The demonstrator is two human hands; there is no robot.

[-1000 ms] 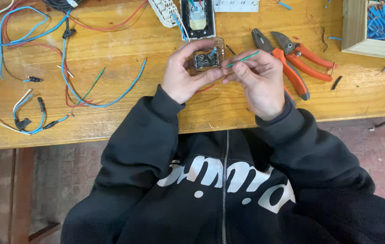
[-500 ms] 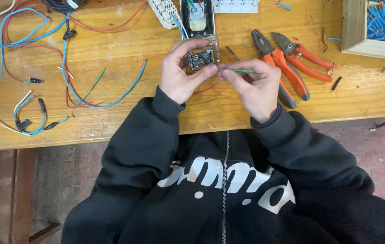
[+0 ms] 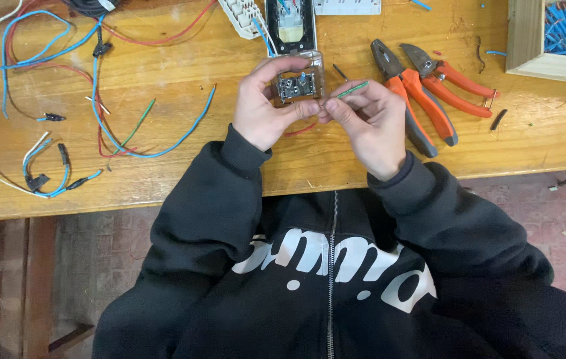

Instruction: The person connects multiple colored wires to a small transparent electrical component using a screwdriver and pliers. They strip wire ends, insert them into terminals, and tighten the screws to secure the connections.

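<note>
- Switch module (image 3: 298, 85), small clear-cased w/ metal terminals showing, is held up just above the tabletop (image 3: 163, 179), centre top of view, terminal side facing the person so the contacts can be seen.
- Left hand (image 3: 266, 100) is closed round the module: thumb on the near side, fingers curled over the top edge, which steadies it.
- Green wire (image 3: 350, 89), short piece, is pinched between thumb & forefinger of the right hand (image 3: 369, 119); hand closed on it near its end, tip aimed at the module's right edge. Whether the tip is touching a terminal – can't tell, too small.
- Both wrists hover near the tabletop edge, hands nearly touching each other; looks like a brace for fine work.
- Just right of the right hand: two orange-handled pliers (image 3: 422, 93), jaws pointing away, lying side by side within easy reach.
- Behind the module: black-framed switch plate (image 3: 289, 26) & a white part (image 3: 239, 16) beside it.
- Far right corner: wooden box (image 3: 529, 40) of blue wire offcuts.
- Left side: loose blue wires (image 3: 156, 143), red & white ones too, well apart from the hands.
</note>
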